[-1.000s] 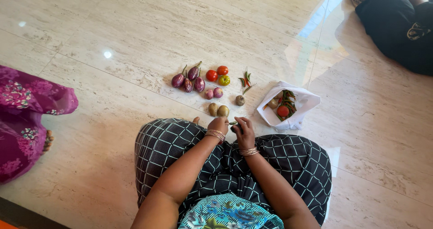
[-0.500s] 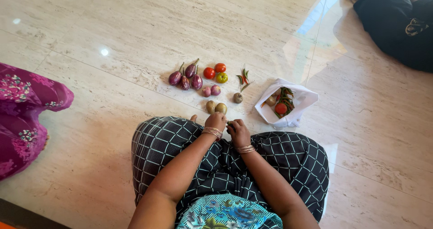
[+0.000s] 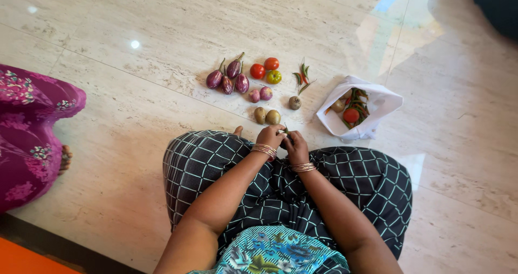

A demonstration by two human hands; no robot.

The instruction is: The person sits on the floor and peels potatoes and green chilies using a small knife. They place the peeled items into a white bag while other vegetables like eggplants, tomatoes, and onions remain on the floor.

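Both hands pinch one small green chilli over the lap.

The left hand (image 3: pixel 270 137) and right hand (image 3: pixel 296 146) meet, fingers closed on the green chilli (image 3: pixel 285 132), just short of two potatoes (image 3: pixel 267 116) on the marble floor (image 3: pixel 135 117). Beyond lie brinjals (image 3: pixel 229 80), tomatoes (image 3: pixel 267 70), loose chillies (image 3: pixel 302 77); a white bag (image 3: pixel 377 109) sits right.

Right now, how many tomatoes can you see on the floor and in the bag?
4. Three sit grouped on the floor: a red tomato, another red tomato and a yellow-green tomato. A fourth red tomato lies in the white bag; more may be hidden there.
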